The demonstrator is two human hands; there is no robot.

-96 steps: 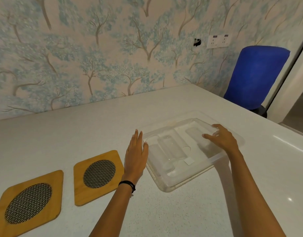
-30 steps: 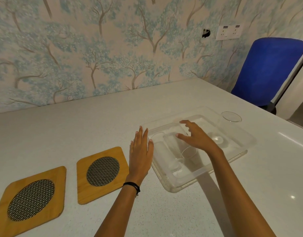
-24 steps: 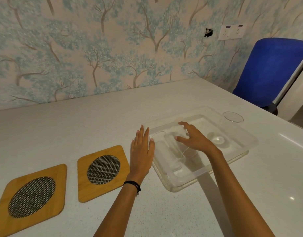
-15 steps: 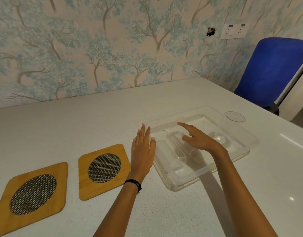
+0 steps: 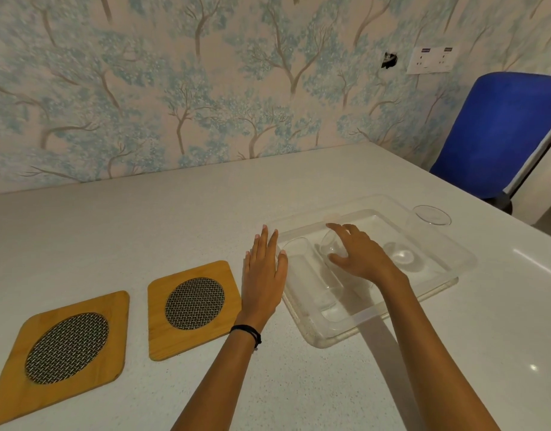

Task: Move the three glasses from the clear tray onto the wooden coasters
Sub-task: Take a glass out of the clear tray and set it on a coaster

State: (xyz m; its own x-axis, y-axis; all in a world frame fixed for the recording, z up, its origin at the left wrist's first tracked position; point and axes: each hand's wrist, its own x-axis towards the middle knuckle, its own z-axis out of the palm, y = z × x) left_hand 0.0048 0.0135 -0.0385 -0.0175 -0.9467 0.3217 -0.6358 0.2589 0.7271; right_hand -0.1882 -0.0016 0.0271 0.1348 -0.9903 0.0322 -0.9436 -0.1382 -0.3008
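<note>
The clear tray (image 5: 449, 276) lies on the white table. One glass (image 5: 310, 281) lies on its side in the tray's left part. A second glass (image 5: 329, 247) lies beside it, mouth tilted up, and my right hand (image 5: 359, 256) wraps thumb and fingers around it. A third glass (image 5: 429, 216) stands upright in the tray's right part. My left hand (image 5: 263, 275) rests flat on the table, fingers apart, touching the tray's left rim. Two wooden coasters with metal mesh centres lie to the left, the near coaster (image 5: 162, 340) and the far-left coaster (image 5: 114, 309); nothing stands on either.
A blue chair (image 5: 501, 135) stands at the table's far right corner. The wallpapered wall (image 5: 205, 88) runs along the table's back edge. The table's right edge lies just beyond the tray.
The third glass went from lying to upright at the tray's right. My right hand moved left to the middle glass and closed around it, tipping its mouth up. My left hand stayed put.
</note>
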